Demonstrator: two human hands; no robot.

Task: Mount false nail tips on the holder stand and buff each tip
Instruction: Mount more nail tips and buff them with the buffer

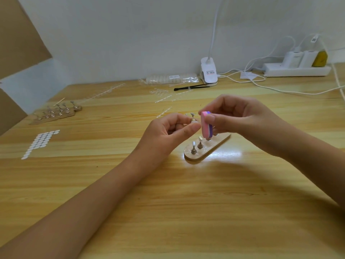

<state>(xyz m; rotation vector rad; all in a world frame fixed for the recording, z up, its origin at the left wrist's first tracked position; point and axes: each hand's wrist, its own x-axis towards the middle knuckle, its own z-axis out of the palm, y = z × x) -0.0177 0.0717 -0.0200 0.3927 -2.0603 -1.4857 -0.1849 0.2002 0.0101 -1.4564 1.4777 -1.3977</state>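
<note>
A wooden holder stand [214, 150] lies on the table in the middle, with several small metal pegs [193, 148] upright in it. My left hand [168, 131] pinches one metal peg [193, 120] lifted off the stand, its top pointing right. My right hand [240, 118] grips a pink and purple buffer block [206, 126], held upright against the peg's top. Any nail tip on that peg is too small to make out.
A second wooden stand [56, 114] with several pegs sits at the far left. A sheet of white adhesive dots [40, 142] lies left. Bags of clear nail tips [173, 78], a black brush [190, 87], a clip lamp [209, 71], cables and a power strip [296, 69] line the back.
</note>
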